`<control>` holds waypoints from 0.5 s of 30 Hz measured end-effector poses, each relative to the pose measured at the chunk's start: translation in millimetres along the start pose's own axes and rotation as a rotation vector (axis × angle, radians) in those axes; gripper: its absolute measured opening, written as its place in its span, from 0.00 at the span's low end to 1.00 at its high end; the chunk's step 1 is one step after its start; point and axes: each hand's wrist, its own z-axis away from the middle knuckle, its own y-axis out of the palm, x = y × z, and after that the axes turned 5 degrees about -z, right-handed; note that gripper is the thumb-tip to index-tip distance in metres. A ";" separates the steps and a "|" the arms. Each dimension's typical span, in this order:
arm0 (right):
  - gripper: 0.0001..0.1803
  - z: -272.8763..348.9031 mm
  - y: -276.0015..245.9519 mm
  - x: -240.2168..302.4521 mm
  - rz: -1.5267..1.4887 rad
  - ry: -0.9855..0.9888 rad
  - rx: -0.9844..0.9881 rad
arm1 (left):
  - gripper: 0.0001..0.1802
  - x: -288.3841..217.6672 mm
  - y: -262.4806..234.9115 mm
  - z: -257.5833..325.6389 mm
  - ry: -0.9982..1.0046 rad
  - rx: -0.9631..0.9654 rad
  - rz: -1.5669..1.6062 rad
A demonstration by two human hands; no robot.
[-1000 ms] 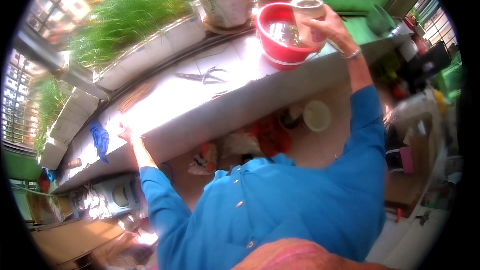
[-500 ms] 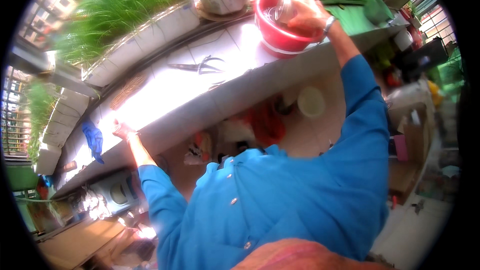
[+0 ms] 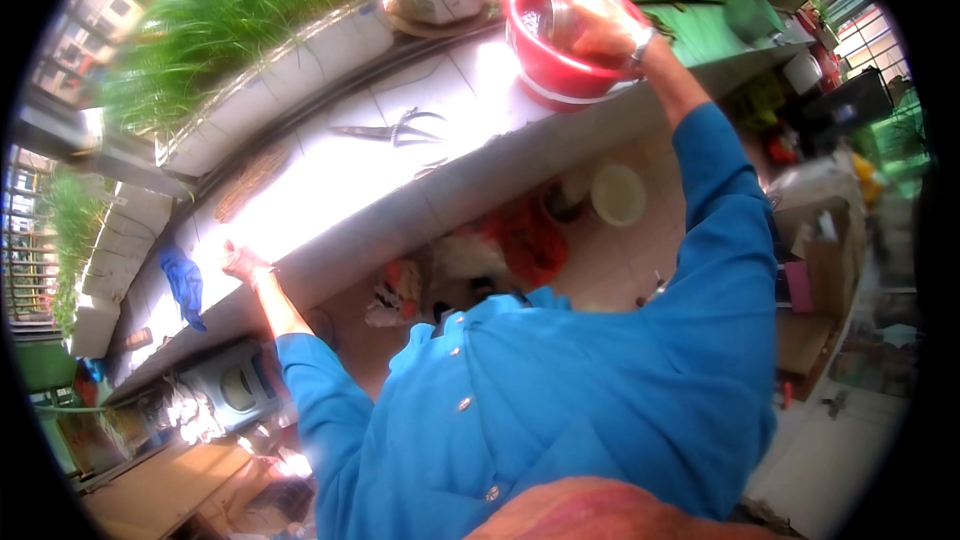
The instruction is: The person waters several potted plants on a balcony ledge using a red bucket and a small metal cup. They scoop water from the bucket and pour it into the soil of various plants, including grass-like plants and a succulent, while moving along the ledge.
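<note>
My right hand (image 3: 598, 30) is closed around a clear jar (image 3: 562, 20), tilted with its mouth toward the left inside a red plastic basin (image 3: 562, 75). The basin stands near the edge of a white-tiled ledge (image 3: 455, 85), and its contents are hard to make out. Far to the left, my left hand (image 3: 243, 262) is at the ledge's front edge, its fingers curled in; strong glare hides what they may hold. Beside it lies a crumpled blue glove or cloth (image 3: 183, 287). Between my hands, dark-bladed scissors (image 3: 395, 130) lie flat on the tiles.
White planters (image 3: 285, 75) of tall grass (image 3: 235, 25) line the back of the ledge. A brown bundle (image 3: 252, 180) lies before them. Below, a pale round lid or basin (image 3: 619, 195) and a red bag (image 3: 532, 245) are on the floor.
My right hand has shifted slightly left, taking the jar further into the red basin. My left hand stays at the ledge.
</note>
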 end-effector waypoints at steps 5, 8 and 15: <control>0.38 1.8 -1.4 0.6 -0.047 0.002 0.040 | 0.15 -2.1 1.1 1.4 0.025 0.016 0.009; 0.36 4.1 -5.5 -8.3 -0.241 -0.013 0.014 | 0.16 -3.6 1.9 1.5 0.092 -0.009 0.119; 0.36 17.0 -24.2 -40.5 -0.924 -0.010 -0.029 | 0.16 -10.4 1.2 4.3 0.068 0.003 0.041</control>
